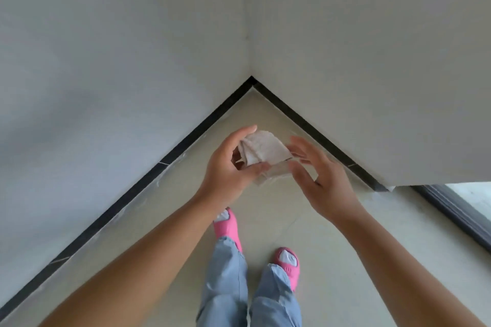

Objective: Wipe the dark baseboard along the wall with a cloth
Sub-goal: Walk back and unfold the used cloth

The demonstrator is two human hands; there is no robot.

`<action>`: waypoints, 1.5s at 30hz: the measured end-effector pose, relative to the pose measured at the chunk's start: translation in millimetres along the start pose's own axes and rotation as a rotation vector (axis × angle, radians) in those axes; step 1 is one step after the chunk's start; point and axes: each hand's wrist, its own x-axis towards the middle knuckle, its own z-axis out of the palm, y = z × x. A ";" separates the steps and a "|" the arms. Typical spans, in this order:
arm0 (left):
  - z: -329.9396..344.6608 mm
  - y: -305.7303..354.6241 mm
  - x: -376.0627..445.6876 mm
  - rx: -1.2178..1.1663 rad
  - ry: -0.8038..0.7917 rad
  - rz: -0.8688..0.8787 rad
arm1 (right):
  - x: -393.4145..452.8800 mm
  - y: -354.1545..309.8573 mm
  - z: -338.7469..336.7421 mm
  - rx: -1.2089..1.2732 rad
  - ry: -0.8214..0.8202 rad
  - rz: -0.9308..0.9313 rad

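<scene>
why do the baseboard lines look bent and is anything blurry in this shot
Head view: the wide-angle lens bows the baseboard lines and stretches the forearms near the edges. Head view: light is soft and even, with no hard shadows or glare on the walls. Head view: the right hand fingertips and the cloth edge look slightly smeared; the left hand is sharper.

Both arms reach forward, left hand (228, 167) curled in a grip, right hand (318, 178) relaxed.
</scene>
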 end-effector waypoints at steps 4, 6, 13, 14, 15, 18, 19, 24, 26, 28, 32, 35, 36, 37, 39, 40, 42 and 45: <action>-69.4 37.3 -88.1 -0.063 0.279 -0.047 | -6.5 -99.7 19.1 0.019 -0.288 -0.142; -104.7 45.5 -141.1 -0.053 0.427 -0.058 | -15.3 -145.9 45.2 0.001 -0.453 -0.223; -209.4 43.1 -361.1 -0.058 0.918 -0.126 | -97.9 -312.8 177.3 0.005 -0.983 -0.519; -220.6 38.2 -395.8 -0.064 0.974 -0.140 | -117.4 -334.4 197.7 -0.013 -1.045 -0.578; -230.2 31.7 -431.9 -0.078 1.021 -0.160 | -139.4 -355.5 218.6 -0.043 -1.110 -0.640; -248.6 7.5 -538.9 -0.187 1.137 -0.234 | -215.4 -412.3 281.5 -0.156 -1.369 -0.740; -251.7 -1.9 -572.1 -0.224 1.182 -0.247 | -242.4 -426.9 302.4 -0.202 -1.447 -0.748; -268.6 -37.3 -726.2 -0.340 1.408 -0.258 | -379.3 -486.4 391.3 -0.263 -1.644 -0.814; -285.2 -48.2 -777.9 -0.399 1.502 -0.225 | -423.5 -510.2 421.9 -0.176 -1.652 -0.797; -309.3 -58.8 -821.2 -0.479 1.611 -0.158 | -458.3 -536.4 452.6 -0.062 -1.647 -0.720; -378.0 -81.0 -888.2 -0.552 1.665 -0.025 | -502.2 -597.0 530.2 0.211 -1.682 -0.527; -439.4 -97.7 -932.8 -0.534 1.646 0.057 | -527.8 -647.3 601.0 0.321 -1.712 -0.441; -460.2 -103.2 -947.9 -0.494 1.657 0.040 | -537.6 -663.6 626.3 0.327 -1.732 -0.432; -480.4 -108.0 -962.3 -0.475 1.678 0.022 | -546.6 -680.1 651.3 0.321 -1.754 -0.419; -522.1 -117.0 -993.1 -0.458 1.732 -0.015 | -568.0 -716.6 701.3 0.302 -1.776 -0.404; -542.6 -121.2 -1008.3 -0.449 1.758 -0.035 | -578.8 -734.4 724.5 0.298 -1.779 -0.407; -581.2 -132.6 -1040.4 -0.438 1.826 -0.074 | -603.8 -767.1 767.9 0.298 -1.803 -0.403; -629.5 -157.0 -1089.6 -0.423 1.896 -0.136 | -648.3 -808.8 830.3 0.286 -1.847 -0.417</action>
